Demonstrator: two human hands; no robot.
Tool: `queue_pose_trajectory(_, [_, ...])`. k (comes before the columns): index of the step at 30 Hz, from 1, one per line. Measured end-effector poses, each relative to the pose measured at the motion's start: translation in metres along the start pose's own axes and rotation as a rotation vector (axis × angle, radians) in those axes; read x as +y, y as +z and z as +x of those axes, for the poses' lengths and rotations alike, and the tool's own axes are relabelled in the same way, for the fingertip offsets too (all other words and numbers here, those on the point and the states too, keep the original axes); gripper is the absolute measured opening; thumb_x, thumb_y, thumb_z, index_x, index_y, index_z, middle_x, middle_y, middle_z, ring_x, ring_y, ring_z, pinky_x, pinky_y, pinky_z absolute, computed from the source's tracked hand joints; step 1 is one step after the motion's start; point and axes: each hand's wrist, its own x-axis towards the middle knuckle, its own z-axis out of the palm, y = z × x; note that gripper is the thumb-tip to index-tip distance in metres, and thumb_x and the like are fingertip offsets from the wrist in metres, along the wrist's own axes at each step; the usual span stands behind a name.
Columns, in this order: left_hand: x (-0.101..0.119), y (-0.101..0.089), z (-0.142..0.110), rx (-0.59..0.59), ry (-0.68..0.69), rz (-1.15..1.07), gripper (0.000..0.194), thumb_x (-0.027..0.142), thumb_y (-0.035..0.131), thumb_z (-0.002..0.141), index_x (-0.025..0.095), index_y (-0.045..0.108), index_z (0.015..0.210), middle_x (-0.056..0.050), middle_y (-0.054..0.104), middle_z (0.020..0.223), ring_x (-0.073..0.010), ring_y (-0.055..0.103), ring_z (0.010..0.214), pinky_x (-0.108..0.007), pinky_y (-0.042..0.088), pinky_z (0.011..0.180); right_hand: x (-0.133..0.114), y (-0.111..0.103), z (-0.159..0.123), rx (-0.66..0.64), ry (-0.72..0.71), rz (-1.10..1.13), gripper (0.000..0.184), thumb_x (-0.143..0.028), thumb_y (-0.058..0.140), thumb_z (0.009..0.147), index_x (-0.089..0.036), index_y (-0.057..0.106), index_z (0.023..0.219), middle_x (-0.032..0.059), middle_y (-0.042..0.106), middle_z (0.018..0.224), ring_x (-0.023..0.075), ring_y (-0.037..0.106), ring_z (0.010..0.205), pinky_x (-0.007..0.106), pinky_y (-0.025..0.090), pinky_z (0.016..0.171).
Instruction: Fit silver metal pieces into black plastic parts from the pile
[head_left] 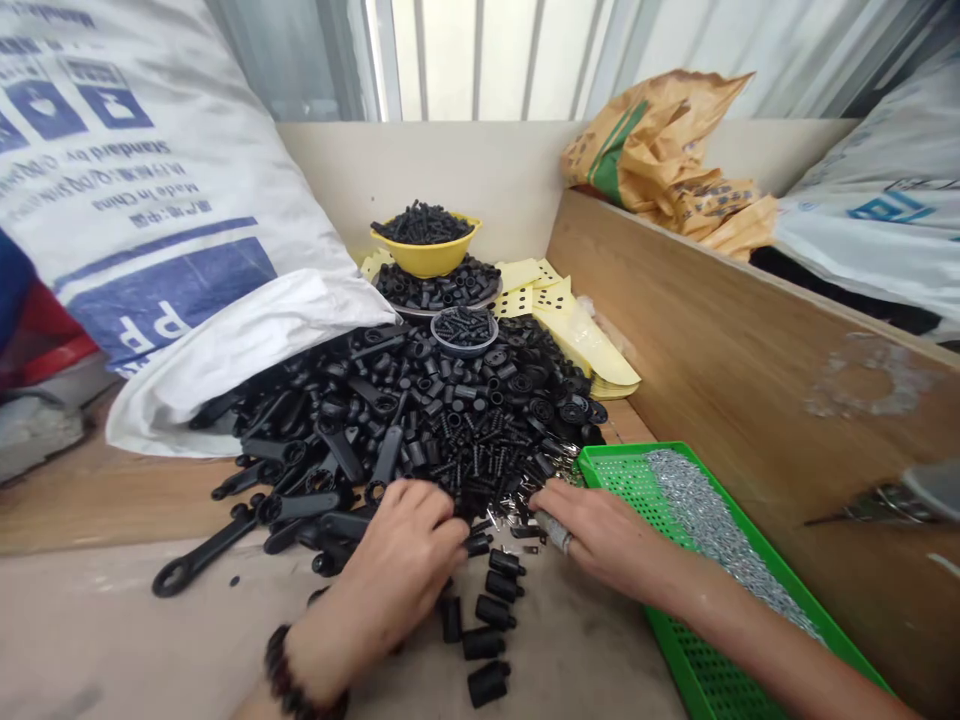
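My left hand (405, 550) is curled closed at the front edge of a heap of black plastic parts (420, 400); its fingertips are turned away, so what they hold is hidden. My right hand (600, 535), with grey wrapping round one finger, has its fingers drawn together over small shiny metal pieces (517, 505) at the heap's right front. Whatever is between those fingertips is too small to make out. Between the hands, several black cylinders (495, 612) with narrow ends lie in a rough column on the table.
A green perforated tray (675, 640) of small silvery pieces lies under my right forearm. Behind the heap stand a yellow bowl (427, 258) and a small round dish (465, 348) of black parts, beside yellow cards (577, 340). A white sack (172, 180) and a wooden partition (720, 340) flank them.
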Motion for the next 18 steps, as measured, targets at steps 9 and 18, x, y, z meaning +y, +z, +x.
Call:
queue_pose_trajectory(9, [0.029,0.031,-0.04,-0.074,-0.011,0.077,0.015,0.007,0.059,0.076,0.022,0.061,0.079,-0.002,0.06,0.073,-0.02,0.047,0.068,-0.033,0.031,0.065,-0.018,0.008,0.009,-0.014,-0.094,-0.078,0.038,0.002,0.043,0.063,-0.019,0.056,0.093,0.0056,0.058,0.093,0.0193,0.059,0.079,0.027,0.038,0.06])
queue_pose_trajectory(18, [0.028,0.024,-0.039,-0.181,-0.121,0.004,0.021,0.002,0.054,0.072,0.019,0.06,0.081,-0.005,0.062,0.082,-0.0225,0.052,0.076,-0.034,0.04,0.067,-0.036,0.002,0.022,-0.021,-0.146,-0.216,0.03,0.0,0.044,0.077,-0.019,0.056,0.096,0.0066,0.062,0.089,0.0192,0.063,0.069,0.026,0.039,0.054])
